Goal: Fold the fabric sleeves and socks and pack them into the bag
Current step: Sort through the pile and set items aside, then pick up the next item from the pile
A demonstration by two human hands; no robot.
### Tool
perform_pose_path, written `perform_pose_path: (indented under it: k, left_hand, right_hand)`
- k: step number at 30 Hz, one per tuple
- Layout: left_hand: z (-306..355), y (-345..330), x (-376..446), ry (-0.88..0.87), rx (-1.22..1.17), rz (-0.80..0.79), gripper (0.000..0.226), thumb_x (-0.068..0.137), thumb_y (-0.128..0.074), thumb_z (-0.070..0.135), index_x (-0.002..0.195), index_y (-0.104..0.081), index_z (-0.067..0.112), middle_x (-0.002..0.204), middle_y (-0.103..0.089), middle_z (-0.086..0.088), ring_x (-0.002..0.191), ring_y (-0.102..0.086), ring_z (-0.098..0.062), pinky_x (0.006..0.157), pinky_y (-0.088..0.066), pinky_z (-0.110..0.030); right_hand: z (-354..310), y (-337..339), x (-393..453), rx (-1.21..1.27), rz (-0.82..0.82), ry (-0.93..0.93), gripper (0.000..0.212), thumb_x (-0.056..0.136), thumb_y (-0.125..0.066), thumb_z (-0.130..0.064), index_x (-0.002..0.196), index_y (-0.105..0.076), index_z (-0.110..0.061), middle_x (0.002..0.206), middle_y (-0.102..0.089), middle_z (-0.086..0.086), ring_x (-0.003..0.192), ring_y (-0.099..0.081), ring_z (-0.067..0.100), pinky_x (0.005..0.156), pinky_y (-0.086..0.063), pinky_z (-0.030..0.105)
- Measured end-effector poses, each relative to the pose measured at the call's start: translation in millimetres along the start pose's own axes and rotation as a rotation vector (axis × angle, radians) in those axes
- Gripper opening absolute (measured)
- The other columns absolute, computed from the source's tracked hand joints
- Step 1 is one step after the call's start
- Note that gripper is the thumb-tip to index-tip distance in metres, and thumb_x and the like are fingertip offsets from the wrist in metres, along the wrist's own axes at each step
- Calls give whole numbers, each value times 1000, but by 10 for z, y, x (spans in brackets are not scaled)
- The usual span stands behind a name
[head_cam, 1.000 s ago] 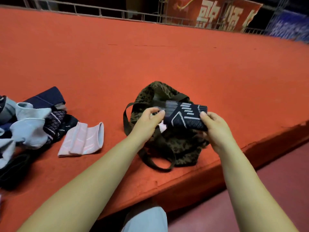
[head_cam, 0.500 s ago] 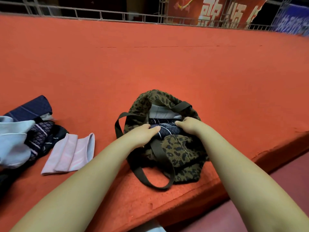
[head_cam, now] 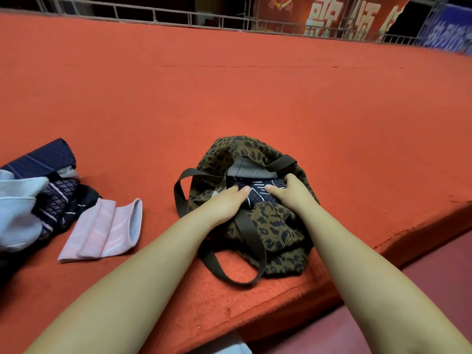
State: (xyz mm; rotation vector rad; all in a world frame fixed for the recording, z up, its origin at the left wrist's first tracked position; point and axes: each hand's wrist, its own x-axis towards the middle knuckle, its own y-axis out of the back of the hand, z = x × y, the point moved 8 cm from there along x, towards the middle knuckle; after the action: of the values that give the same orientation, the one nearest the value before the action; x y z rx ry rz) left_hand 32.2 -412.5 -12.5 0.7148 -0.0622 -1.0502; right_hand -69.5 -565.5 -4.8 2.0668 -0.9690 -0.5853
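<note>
Pressing a folded dark sleeve into the mouth of the leopard-print bag, left hand and right hand both flat on top, fingers extended, pushing rather than clasping. Packing step, one item nearly seated. Next: let go, reach out left. Just beyond the left forearm, a folded pink sleeve on the red carpet; farther left, an unfolded heap of navy and pale pieces. Sleeve black, white-lined, lying over grey cloth.
</note>
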Motion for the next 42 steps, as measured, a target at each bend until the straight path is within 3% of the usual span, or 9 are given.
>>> perform_pose_path:
  k: [6,10,15,18,22,27,33,39,42]
  left_hand:
    - [-272,583,-436,-133,-282,355,15,92,-49,36,94,-62,29,99,-66,8,98,-63,-16,86,-50,-35]
    - [-742,973,-807,-96,-448,558,18,94,-49,19,79,-59,21,80,-65,3,69,-60,-8,61,-43,-20]
    - [-1392,1317,-1379,12,-293,685,14,78,-55,35,75,-62,23,79,-64,4,73,-55,-14,65,-39,-29]
    - [-1681,1544,-1719,55,-144,828,5,83,-60,16,81,-64,19,88,-63,0,84,-56,-16,74,-36,-27]
    - [-2058,1577,-1764,175,-152,777,21,84,-64,24,103,-65,15,107,-65,-4,98,-59,-18,85,-41,-29]
    - [-2053,1572,-1663,191,-166,713,66,58,-61,53,114,-63,18,107,-66,2,104,-59,-18,95,-47,-41]
    - [-2021,1498,-1603,203,192,700,29,75,-60,47,83,-65,19,97,-60,1,99,-51,-27,82,-42,-36]
    - [-1904,1596,-1984,-46,-419,751,22,75,-61,31,70,-49,13,61,-42,6,57,-37,-7,58,-34,-31]
    - [-1694,1799,-2246,-168,-467,791,27,61,-52,40,69,-47,15,62,-41,3,56,-33,-7,55,-29,-28]
  right_hand:
    - [-138,209,-175,90,157,51,62,84,-65,-43,132,-46,-8,134,-51,12,122,-50,27,99,-41,37]
    - [-598,246,-592,176,207,188,46,85,-64,-36,124,-54,-14,126,-53,4,119,-50,19,100,-40,34]
    - [-1323,-175,-1301,285,112,395,22,84,-65,-26,105,-62,-17,106,-58,-7,102,-50,5,86,-36,21]
    - [-1583,-734,-1516,324,-72,430,13,84,-66,-25,94,-64,-17,94,-63,-8,88,-56,5,79,-42,18]
    - [-1611,-1537,-1568,429,-272,295,9,83,-67,-29,84,-59,-26,79,-60,-13,73,-56,5,73,-46,22]
    - [-1569,-1735,-1598,335,-83,268,15,84,-62,-41,80,-57,-28,78,-61,-13,79,-59,7,74,-46,31]
    - [-1584,-1709,-1662,400,-34,339,18,84,-63,-38,74,-57,-24,72,-60,-9,69,-55,8,71,-47,35]
    - [-1558,-1664,-1710,616,-48,291,12,83,-62,-37,89,-57,-27,86,-61,-11,77,-56,7,74,-44,26]
    - [-1682,-1560,-1791,735,-51,300,38,77,-60,-46,109,-52,-25,107,-56,-13,98,-55,2,90,-42,21]
